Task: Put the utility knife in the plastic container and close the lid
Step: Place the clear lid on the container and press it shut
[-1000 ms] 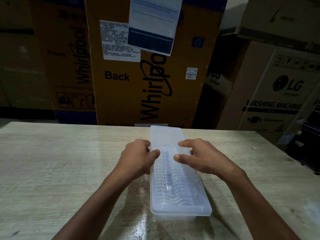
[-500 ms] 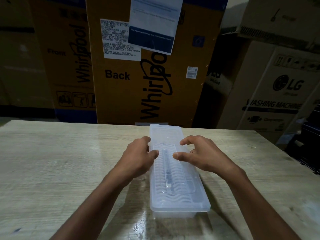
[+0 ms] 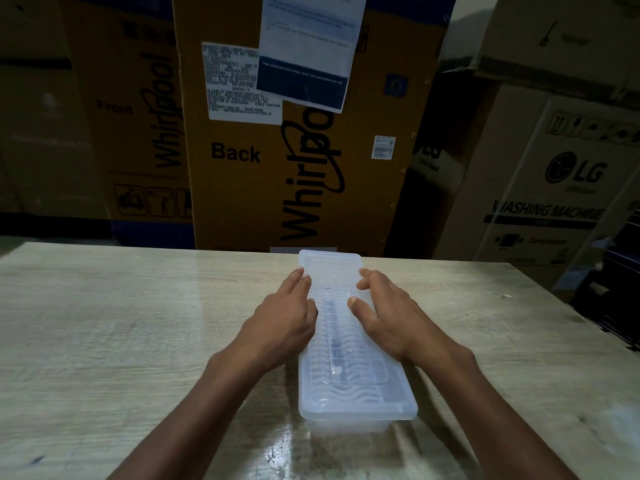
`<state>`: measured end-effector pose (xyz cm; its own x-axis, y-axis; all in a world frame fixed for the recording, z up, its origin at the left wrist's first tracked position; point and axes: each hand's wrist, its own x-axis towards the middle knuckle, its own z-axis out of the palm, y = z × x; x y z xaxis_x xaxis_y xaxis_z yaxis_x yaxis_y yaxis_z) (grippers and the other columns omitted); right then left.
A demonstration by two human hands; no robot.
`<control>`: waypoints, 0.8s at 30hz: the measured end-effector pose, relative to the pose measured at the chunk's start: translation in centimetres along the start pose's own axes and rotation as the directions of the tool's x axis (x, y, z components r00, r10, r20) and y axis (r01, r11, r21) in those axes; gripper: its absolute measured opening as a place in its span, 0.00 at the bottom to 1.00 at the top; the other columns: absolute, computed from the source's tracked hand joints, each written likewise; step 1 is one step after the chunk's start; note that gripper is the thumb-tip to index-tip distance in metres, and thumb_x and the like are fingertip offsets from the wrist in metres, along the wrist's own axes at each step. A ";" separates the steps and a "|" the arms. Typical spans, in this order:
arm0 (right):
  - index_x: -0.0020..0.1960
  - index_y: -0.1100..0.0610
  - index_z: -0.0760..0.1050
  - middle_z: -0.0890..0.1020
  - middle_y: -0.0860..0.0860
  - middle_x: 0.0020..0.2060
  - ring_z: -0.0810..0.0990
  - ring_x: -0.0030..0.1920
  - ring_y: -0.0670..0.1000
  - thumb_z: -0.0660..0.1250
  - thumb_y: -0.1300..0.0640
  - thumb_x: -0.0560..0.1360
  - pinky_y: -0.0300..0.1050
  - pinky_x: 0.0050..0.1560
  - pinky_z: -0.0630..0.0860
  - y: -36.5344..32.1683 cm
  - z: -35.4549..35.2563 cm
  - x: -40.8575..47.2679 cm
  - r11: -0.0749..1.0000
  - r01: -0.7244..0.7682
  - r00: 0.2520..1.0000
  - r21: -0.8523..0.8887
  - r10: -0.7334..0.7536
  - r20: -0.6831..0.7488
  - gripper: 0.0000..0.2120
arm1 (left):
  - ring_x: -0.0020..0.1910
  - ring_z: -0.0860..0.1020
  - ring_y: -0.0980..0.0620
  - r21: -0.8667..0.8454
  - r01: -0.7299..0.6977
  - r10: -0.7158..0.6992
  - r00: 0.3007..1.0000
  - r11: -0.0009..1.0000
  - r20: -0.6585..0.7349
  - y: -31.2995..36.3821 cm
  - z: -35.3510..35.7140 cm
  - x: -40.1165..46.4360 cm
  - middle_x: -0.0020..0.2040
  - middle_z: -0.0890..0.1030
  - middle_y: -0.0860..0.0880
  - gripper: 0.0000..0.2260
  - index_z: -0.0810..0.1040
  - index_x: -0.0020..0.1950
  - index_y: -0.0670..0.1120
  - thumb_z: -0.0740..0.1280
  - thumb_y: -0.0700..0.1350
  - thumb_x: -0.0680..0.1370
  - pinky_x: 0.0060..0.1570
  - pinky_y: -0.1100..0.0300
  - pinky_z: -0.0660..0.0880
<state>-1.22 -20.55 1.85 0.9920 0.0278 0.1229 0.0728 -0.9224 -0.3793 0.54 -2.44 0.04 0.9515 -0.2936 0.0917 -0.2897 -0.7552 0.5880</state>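
A long clear plastic container (image 3: 349, 344) lay in the middle of the frame on a pale wooden table (image 3: 104, 323), running from near the person up toward the far edge. Its lid (image 3: 360, 400) sat flat on top and covered the whole box. Through the wavy lid a long thin shape showed inside, and it looked like the utility knife (image 3: 333, 336), though the plastic made it blurry.

The left hand (image 3: 282, 322) rested on the left side of the lid, a bit above the middle of the frame. Its fingers (image 3: 299, 278) were stretched out and close together, lying flat along the left rim, and its thumb touched the top of the lid. It gripped nothing.

The right hand (image 3: 388, 317) rested on the right side of the lid. Its fingers (image 3: 367, 277) were bent a little and slightly spread, with the tips on the right rim, and its thumb pressed down on the lid near the middle. It gripped nothing either.

The two hands were on each side of the box, with a strip of lid between the thumbs.

Behind the table, in the upper middle of the frame, stood a big yellow Whirlpool box (image 3: 311, 161). In the upper right stood an LG washing machine box (image 3: 554, 188).
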 end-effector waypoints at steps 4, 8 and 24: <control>0.76 0.51 0.60 0.63 0.49 0.77 0.72 0.69 0.52 0.56 0.43 0.82 0.50 0.62 0.72 -0.5 0.0 0.9 0.997 -0.015 1.000 -0.072 0.013 -0.026 0.25 | 0.80 0.59 0.46 0.021 -0.004 0.004 1.000 1.000 0.001 0.2 -0.2 0.0 0.84 0.47 0.49 0.24 0.52 0.81 0.46 0.50 0.49 0.85 0.77 0.46 0.61; 0.74 0.55 0.61 0.62 0.51 0.75 0.76 0.63 0.54 0.55 0.42 0.81 0.51 0.56 0.74 -1.0 0.4 2.9 0.992 -0.035 0.999 -0.119 0.031 -0.037 0.26 | 0.81 0.57 0.47 0.042 -0.015 0.014 1.000 0.999 0.018 0.1 0.1 0.0 0.84 0.47 0.49 0.24 0.54 0.80 0.44 0.50 0.49 0.85 0.77 0.47 0.59; 0.80 0.50 0.53 0.53 0.51 0.82 0.64 0.77 0.57 0.49 0.38 0.82 0.59 0.72 0.65 -1.0 1.0 3.7 0.984 -0.034 0.998 -0.174 0.041 0.039 0.30 | 0.74 0.66 0.39 0.209 0.029 -0.037 0.999 0.977 0.034 0.1 -0.9 4.3 0.83 0.51 0.49 0.28 0.53 0.79 0.47 0.51 0.56 0.81 0.69 0.37 0.68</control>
<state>2.43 -19.18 1.76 0.9975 0.0050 0.0709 0.0204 -0.9758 -0.2178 4.69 -3.26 1.25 0.9574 -0.2858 0.0423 -0.2776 -0.8692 0.4091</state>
